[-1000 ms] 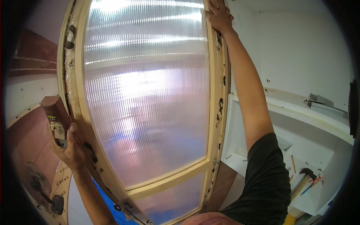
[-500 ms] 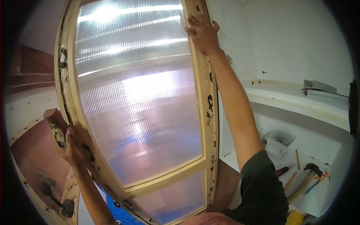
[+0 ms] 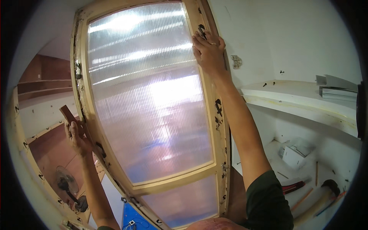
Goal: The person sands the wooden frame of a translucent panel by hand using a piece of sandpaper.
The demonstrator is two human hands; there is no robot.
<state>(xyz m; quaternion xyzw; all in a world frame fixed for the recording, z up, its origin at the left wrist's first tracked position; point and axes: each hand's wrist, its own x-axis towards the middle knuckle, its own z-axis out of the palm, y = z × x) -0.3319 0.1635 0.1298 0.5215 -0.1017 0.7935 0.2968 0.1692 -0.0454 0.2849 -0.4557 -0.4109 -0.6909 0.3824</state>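
A tall door with a pale wooden frame (image 3: 174, 178) and ribbed translucent panels (image 3: 147, 122) stands in front of me. My left hand (image 3: 79, 141), beside the door's left edge, is closed on a reddish-brown block (image 3: 68, 114), seen nearly edge-on. The block lies close to the frame; whether they touch, I cannot tell. High on the door's right side, my right hand (image 3: 211, 55) lies with outstretched fingers on the frame. It holds nothing. Dark marks and worn patches run along both sides of the frame.
To the right, a white shelf (image 3: 299, 101) carries grey folded pieces (image 3: 337, 88). Below lie a hammer (image 3: 316, 205), a red-handled tool (image 3: 293, 187), pencils and a small white box (image 3: 294, 156). A fan (image 3: 69, 186) stands at lower left, near a blue surface (image 3: 134, 216).
The door and both hands sit a little further right and lower in view. The block in my left hand has turned from its broad face to its narrow edge.
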